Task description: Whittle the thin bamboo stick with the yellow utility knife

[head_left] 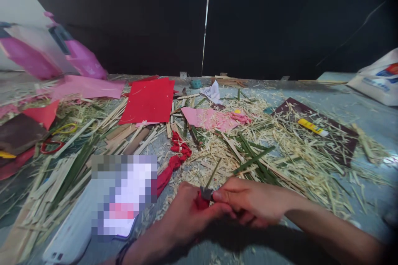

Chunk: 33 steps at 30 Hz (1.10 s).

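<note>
Both hands meet at the lower middle of the head view. My left hand (191,211) is closed, with red cloth (201,201) bunched at its thumb and fingers. A thin green bamboo strip (214,172) sticks up from between the hands, its lower end hidden. My right hand (248,201) is closed around what looks like a small knife (206,193); its short grey blade lies across the strip at the left thumb, and the handle is covered by my fingers. A twisted red cloth strip (174,163) lies just beyond my left hand.
Shavings and bamboo strips (253,159) cover the floor. A lit, blurred phone (124,232) lies left beside a white casing (68,232). Around stand or lie red paper (149,101), pink paper (205,118), scissors (51,146), a glue stick (312,127), pink bottles (82,58) and a white sack (377,80).
</note>
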Motion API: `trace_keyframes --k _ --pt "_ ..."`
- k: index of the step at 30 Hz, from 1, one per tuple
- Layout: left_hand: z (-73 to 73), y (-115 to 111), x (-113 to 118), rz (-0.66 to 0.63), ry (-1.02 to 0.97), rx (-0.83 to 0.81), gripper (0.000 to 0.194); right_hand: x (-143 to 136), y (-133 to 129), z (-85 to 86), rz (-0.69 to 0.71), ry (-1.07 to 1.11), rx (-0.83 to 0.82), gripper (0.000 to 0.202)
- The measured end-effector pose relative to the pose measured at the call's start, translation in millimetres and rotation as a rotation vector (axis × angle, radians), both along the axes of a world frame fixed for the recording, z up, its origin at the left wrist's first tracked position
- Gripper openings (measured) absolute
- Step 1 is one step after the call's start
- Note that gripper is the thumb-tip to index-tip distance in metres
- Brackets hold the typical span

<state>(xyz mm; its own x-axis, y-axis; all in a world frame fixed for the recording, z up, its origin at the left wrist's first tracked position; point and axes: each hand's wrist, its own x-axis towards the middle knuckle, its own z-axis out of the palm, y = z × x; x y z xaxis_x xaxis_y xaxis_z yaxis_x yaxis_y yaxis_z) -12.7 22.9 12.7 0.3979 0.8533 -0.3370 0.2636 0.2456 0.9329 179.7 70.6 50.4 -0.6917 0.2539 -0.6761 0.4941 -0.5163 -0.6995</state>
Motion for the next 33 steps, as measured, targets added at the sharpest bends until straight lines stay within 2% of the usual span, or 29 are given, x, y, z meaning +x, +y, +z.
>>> trace_keyframes --k 4,7,9,12,14,16,18,20,22,27,30,33 --pt "-5.3 1 0 0.077 0.081 0.053 0.056 -6 -6 -3.0 -0.143 -0.032 0.024 0.047" --pt "-12.2 1 1 0.194 0.166 0.072 0.066 -7 -4 -0.8 -0.332 0.002 0.118 0.052" --pt "-14.4 1 1 0.250 0.179 0.047 0.067 -4 2 2.7 -0.433 0.077 0.191 0.055" --pt "-15.9 -3 0 0.277 0.100 -0.064 0.066 3 11 7.8 -0.500 0.206 0.280 0.053" --pt "-18.0 -6 -2 0.233 -0.008 -0.170 0.064 4 12 9.1 -0.535 0.249 0.326 0.045" --pt "-20.8 -8 -5 0.135 -0.104 -0.266 0.062 2 10 8.4 -0.556 0.235 0.420 0.035" --pt "-23.3 -9 -8 0.043 -0.153 -0.334 0.061 -1 7 6.9 -0.532 0.185 0.537 0.036" --pt "-24.3 -8 -10 0.023 -0.170 -0.367 0.061 -3 6 5.4 -0.484 0.135 0.606 0.034" --pt "-23.5 -8 -11 0.023 -0.176 -0.392 0.062 -2 8 4.4 -0.477 0.121 0.615 0.033" --pt "-18.0 -7 -11 -0.007 -0.211 -0.442 0.061 8 19 4.0 -0.567 0.213 0.557 0.034" --pt "-17.5 -7 -10 -0.023 -0.224 -0.432 0.061 12 24 5.2 -0.547 0.223 0.525 0.034" --pt "-18.2 -7 -8 -0.033 -0.208 -0.439 0.060 15 24 6.6 -0.534 0.167 0.571 0.035"
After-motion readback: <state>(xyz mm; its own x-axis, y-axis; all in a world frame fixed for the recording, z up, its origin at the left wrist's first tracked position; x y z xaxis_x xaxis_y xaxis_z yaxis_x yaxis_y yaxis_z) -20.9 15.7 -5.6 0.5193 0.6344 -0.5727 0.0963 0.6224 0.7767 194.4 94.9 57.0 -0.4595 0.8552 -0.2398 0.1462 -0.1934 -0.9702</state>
